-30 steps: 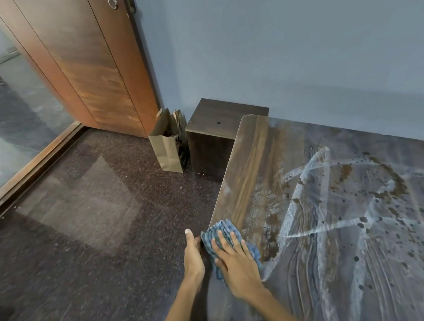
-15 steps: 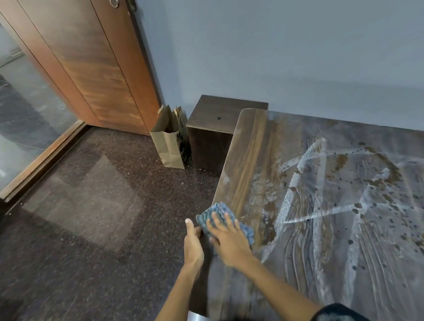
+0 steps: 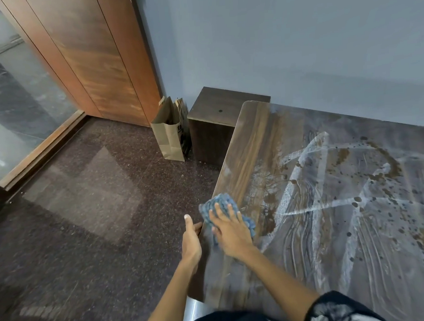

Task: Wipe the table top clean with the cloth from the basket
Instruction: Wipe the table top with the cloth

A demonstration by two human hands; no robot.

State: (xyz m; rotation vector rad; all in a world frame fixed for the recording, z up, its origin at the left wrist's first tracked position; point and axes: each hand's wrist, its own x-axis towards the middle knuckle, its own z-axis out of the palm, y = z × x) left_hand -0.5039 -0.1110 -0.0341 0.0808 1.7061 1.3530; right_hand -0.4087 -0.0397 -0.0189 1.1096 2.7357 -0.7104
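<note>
Our right hand [image 3: 231, 230] presses the cloth [image 3: 220, 207] flat-fingered at the table [image 3: 249, 143] edge; our left hand [image 3: 191, 238] rests open alongside. The stains [image 3: 371, 183] lie rightward.

The dark wood table top [image 3: 334, 227] is streaked with white smears and spattered with brown spots over most of its middle and right side, while a strip along its left edge shows cleaner grain. A blue cloth [image 3: 218, 207] lies flat on the table at that left edge, partly hanging past it, pressed down by the right hand [image 3: 231, 231]. The speckled dark floor [image 3: 85, 217] carries a brown paper bag [image 3: 171, 135] and, just beside it, a dark wooden cabinet [image 3: 214, 128] touching the table's far left corner.
</note>
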